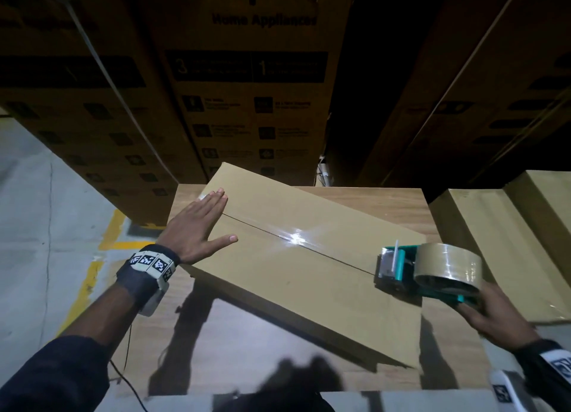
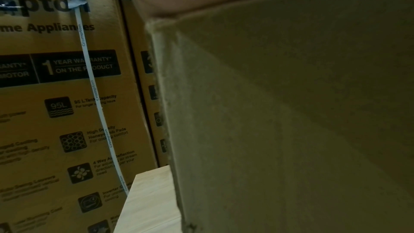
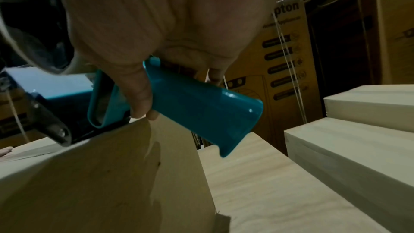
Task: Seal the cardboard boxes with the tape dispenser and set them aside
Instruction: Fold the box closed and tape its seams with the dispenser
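Left hand [image 1: 197, 223] flat on box [image 1: 296, 257]; wrist view shows right grip [image 3: 139, 29] curled round dispenser [image 3: 197, 105], seemingly touching box.

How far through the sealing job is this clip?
Done: two plain boxes sit stacked at the right, though whether they are taped is unclear. In hand: the left hand presses flat on the box while the right hand holds the dispenser at the seam's right end; glossy tape covers the seam. Left: cutting the tape, setting this box aside.

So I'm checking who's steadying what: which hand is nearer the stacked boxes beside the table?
Right. The right hand grips the tape dispenser at the box's end next to the stacked boxes; the left hand lies flat on the box's far end.
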`<state>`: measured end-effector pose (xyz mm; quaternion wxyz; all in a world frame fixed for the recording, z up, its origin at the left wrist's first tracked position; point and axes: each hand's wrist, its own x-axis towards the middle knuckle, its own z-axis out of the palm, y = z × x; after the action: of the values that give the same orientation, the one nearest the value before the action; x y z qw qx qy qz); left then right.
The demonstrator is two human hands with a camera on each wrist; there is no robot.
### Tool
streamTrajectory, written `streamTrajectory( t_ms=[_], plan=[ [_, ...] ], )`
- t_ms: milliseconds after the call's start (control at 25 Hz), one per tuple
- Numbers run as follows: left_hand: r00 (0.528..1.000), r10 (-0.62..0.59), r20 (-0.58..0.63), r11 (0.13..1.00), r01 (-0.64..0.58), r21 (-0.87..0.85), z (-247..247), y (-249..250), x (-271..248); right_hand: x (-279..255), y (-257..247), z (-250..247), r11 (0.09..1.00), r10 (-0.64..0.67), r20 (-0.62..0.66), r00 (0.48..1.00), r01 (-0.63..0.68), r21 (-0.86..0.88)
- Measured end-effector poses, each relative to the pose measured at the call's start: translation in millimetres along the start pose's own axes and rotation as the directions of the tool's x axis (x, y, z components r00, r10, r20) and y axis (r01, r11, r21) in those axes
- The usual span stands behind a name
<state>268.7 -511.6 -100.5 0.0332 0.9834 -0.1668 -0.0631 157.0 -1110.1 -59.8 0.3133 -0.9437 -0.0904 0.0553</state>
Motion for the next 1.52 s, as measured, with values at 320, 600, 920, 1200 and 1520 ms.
streamTrajectory(
  t_ms=[320, 600, 920, 1200, 1520],
  plan=[
    [0.997, 0.016, 0.072, 1.0, -0.016, 0.007, -6, 30, -2, 0, 38, 25, 0.991, 0.135, -0.048, 0.99, -0.133, 0.032],
    [0.938, 0.294, 0.183, 0.955, -0.281, -0.089, 1, 159, 6, 2, 65, 35, 0.985, 0.168, -0.054, 0.984, -0.17, -0.036],
    [0.915, 0.368, 0.165, 0.922, -0.336, -0.19, 14, 294, 11, 4, 57, 34, 0.99, 0.14, -0.043, 0.989, -0.141, -0.003],
    [0.963, 0.225, 0.151, 0.952, -0.185, -0.243, 22, 339, 8, 6, 31, 39, 0.99, 0.125, -0.056, 0.991, -0.121, 0.07],
    [0.993, 0.092, 0.074, 0.984, -0.079, -0.16, 7, 210, -6, 57, -69, 112, 0.969, 0.059, -0.058, 0.997, -0.043, 0.242]
  ],
)
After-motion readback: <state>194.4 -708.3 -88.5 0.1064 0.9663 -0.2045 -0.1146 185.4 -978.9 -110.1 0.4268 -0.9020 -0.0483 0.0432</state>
